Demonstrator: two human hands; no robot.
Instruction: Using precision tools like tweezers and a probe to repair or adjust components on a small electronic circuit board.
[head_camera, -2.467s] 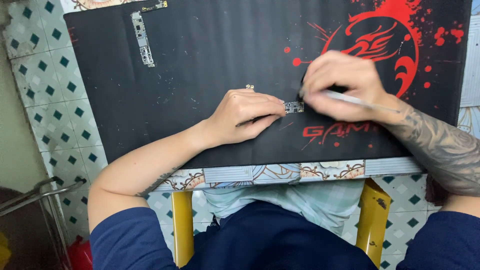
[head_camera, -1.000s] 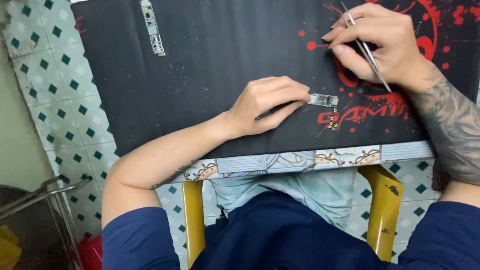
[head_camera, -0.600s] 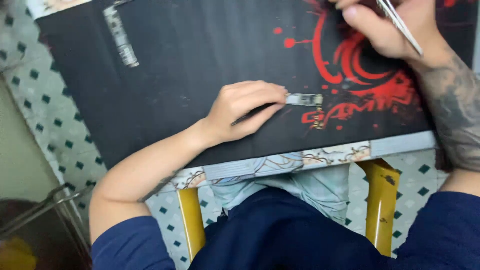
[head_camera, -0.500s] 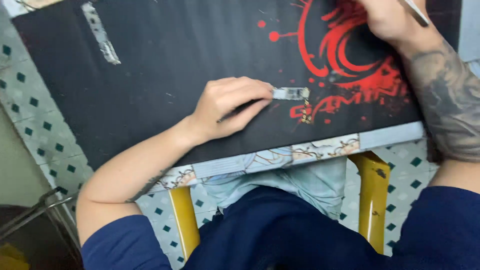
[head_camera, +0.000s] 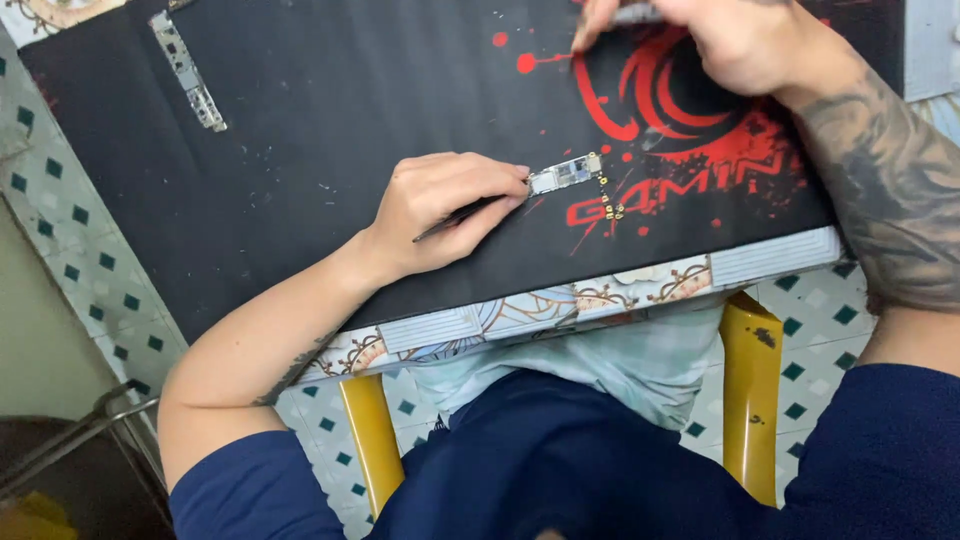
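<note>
My left hand rests on the black mat, its fingertips pinning the left end of a small silver circuit board. A thin dark tool sticks out under that hand's fingers. A short flex strip with gold connectors hangs off the board's right end. My right hand is at the mat's far edge, over the red splash print. It is closed around a thin metal tool that is mostly cut off by the frame's top, and one fingertip touches the mat.
A second long narrow circuit board lies at the mat's far left. The table's patterned front edge runs above my lap. Yellow frame legs stand below it, over a tiled floor. A dark metal rack is at lower left.
My right hand lifted off the small board with its metal tool and moved up to the mat's far right. My left hand stayed on the board. The view shifted.
</note>
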